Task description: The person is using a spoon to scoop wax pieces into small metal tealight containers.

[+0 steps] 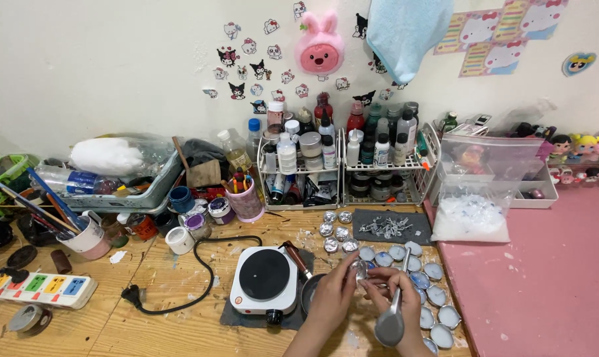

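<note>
Wooden worktop point(180, 291), cluttered, under a stickered wall. My left hand point(331, 297) pinches a small silver foil cup point(359, 270) between its fingers point(349, 272); my right hand point(395, 297) is clenched on a grey metal spoon point(392, 320). I judge the cup light, thin, easily crushed, best held by its rim. Just beyond the fingers lie more filled foil cups point(405, 254); left sits a small white hotplate point(265, 277). Cup contents are hidden.

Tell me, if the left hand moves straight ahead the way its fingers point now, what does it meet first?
The left hand points up and right. Likely first in line are the small round tins on the wooden table, just beyond the cup it holds; depth is uncertain.
</note>
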